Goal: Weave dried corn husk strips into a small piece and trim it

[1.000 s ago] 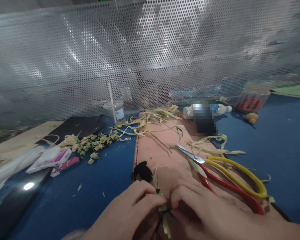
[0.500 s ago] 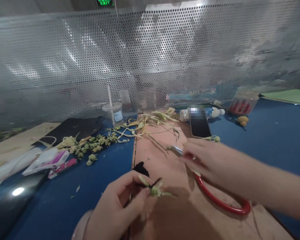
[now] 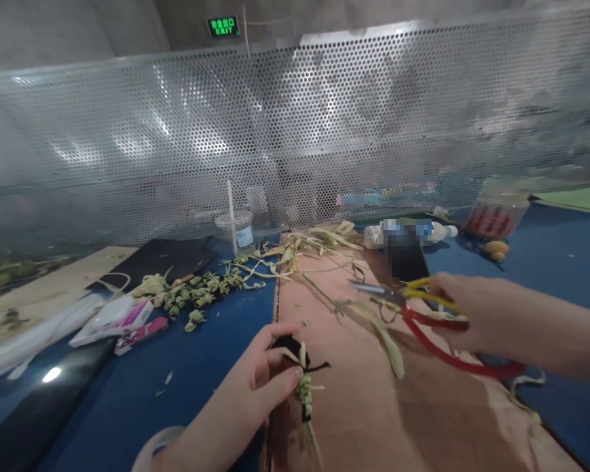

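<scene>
My left hand (image 3: 270, 387) pinches a short knotted piece of pale green plant strips (image 3: 305, 390) between thumb and fingers. A thin dark strip crosses the knotted piece at the fingertips, and a loose tail hangs below it. A black scrap (image 3: 292, 351) lies behind these fingers, partly hidden. My right hand (image 3: 452, 305) is closed on the handles of a pair of scissors (image 3: 435, 337) with red and yellow grips. The blades point left over the brown board (image 3: 344, 406). Beneath and left of the scissors lies a pale, flat leaf strip (image 3: 388, 341).
Dry leaf strips (image 3: 319, 242) lie at the board's far end. Left of it are a pile of knotted green pieces (image 3: 196, 295), a plastic cup (image 3: 236, 233) with a straw and a pink-white packet (image 3: 118, 318). A bottle (image 3: 437, 231) and a phone (image 3: 408, 262) sit behind the scissors.
My right hand has moved right with the scissors, uncovering their yellow grip and the flat leaf strip. In my left hand the knotted piece has turned to hang downward. The view has tilted up slightly.
</scene>
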`<control>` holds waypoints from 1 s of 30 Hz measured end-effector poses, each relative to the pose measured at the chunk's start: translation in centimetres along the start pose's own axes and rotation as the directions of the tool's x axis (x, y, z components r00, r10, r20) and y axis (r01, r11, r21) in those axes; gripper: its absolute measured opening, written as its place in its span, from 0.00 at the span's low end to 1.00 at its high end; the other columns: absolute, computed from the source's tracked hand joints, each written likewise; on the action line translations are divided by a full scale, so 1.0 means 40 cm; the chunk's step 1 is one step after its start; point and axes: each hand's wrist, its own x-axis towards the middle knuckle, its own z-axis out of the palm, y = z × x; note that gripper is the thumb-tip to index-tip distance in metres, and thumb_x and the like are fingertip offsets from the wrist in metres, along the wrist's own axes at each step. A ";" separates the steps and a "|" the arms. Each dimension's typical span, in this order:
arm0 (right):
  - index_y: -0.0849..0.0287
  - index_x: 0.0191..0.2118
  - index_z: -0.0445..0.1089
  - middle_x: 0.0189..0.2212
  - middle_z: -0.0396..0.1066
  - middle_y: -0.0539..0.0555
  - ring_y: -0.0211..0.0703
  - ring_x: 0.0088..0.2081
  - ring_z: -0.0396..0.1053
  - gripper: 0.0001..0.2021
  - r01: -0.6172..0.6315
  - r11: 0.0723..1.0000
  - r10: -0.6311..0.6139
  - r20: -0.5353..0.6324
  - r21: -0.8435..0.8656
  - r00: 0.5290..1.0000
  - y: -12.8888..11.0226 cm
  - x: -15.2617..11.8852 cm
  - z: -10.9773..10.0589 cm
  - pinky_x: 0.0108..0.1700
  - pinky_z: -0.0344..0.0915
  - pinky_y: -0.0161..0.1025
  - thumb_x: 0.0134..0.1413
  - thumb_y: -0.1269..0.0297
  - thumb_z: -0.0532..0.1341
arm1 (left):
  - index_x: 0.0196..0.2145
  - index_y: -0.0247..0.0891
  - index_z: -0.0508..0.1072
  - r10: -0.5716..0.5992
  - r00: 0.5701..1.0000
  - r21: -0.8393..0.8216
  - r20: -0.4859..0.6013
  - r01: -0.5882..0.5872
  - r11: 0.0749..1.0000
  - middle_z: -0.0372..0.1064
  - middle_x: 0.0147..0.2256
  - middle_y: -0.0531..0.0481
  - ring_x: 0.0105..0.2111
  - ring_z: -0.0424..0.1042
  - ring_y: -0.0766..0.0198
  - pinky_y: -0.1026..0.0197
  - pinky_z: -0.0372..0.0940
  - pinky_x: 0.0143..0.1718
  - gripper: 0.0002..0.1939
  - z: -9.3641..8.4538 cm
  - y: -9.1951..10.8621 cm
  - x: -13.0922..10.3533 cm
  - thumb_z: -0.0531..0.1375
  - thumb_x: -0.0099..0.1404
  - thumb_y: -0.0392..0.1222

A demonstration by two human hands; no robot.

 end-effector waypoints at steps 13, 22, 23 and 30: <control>0.56 0.45 0.52 0.41 0.67 0.61 0.47 0.34 0.70 0.23 0.183 0.982 -0.180 -0.059 0.048 0.982 -0.113 -0.043 -0.008 0.30 0.64 0.38 0.41 0.64 0.60 | 0.32 0.36 0.70 0.046 0.999 0.333 0.022 -0.051 0.942 0.65 0.25 0.53 0.26 0.64 0.66 0.66 0.59 0.28 0.10 0.016 0.013 -0.031 0.58 0.57 0.46; 0.57 0.39 0.58 0.34 0.69 0.55 0.49 0.37 0.69 0.20 0.417 0.906 -0.405 -0.130 0.076 0.905 -0.128 -0.061 0.027 0.30 0.64 0.37 0.34 0.68 0.57 | 0.26 0.38 0.75 0.316 0.944 0.426 -0.098 -0.247 0.870 0.65 0.37 0.47 0.40 0.65 0.60 0.62 0.59 0.42 0.09 -0.012 -0.020 -0.005 0.60 0.56 0.45; 0.57 0.39 0.58 0.35 0.69 0.55 0.49 0.36 0.70 0.19 0.417 0.907 -0.408 -0.120 0.065 0.905 -0.121 -0.055 0.027 0.28 0.63 0.36 0.35 0.68 0.58 | 0.26 0.39 0.76 0.345 0.931 0.446 -0.120 -0.260 0.856 0.65 0.38 0.47 0.42 0.64 0.59 0.61 0.59 0.44 0.09 -0.015 -0.022 -0.003 0.60 0.56 0.45; 0.56 0.35 0.64 0.30 0.71 0.52 0.45 0.27 0.69 0.13 0.420 0.908 -0.419 0.056 -0.007 0.906 -0.085 -0.031 0.018 0.24 0.60 0.36 0.38 0.64 0.57 | 0.28 0.38 0.78 0.173 0.972 0.290 -0.162 -0.120 0.949 0.71 0.32 0.48 0.34 0.68 0.61 0.63 0.60 0.37 0.13 -0.014 0.002 0.000 0.57 0.58 0.48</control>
